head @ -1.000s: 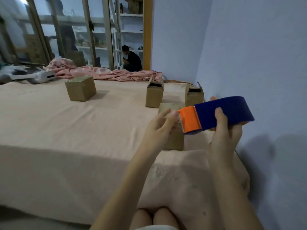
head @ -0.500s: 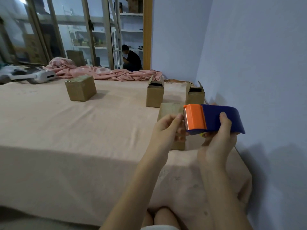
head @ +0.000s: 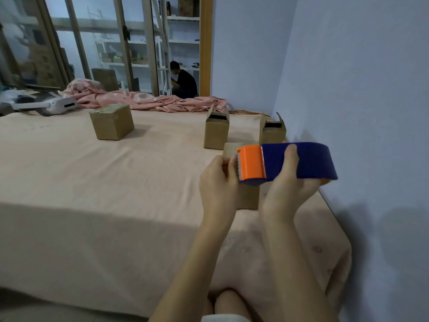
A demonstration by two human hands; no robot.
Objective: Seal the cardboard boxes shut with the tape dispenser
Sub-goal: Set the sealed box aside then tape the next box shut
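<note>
Both hands (head: 284, 191) grip one tape dispenser (head: 287, 162) above the nearest of four cardboard boxes (head: 247, 196)

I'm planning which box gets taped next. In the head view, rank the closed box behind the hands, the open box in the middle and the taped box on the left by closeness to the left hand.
1. Closed box, directly behind the left hand.
2. Open box, farther back, middle.
3. Taped box, far left.

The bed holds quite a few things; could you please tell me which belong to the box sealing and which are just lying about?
For the job:
tape dispenser
four cardboard boxes

Lying about:
pink blanket
white headset
</note>
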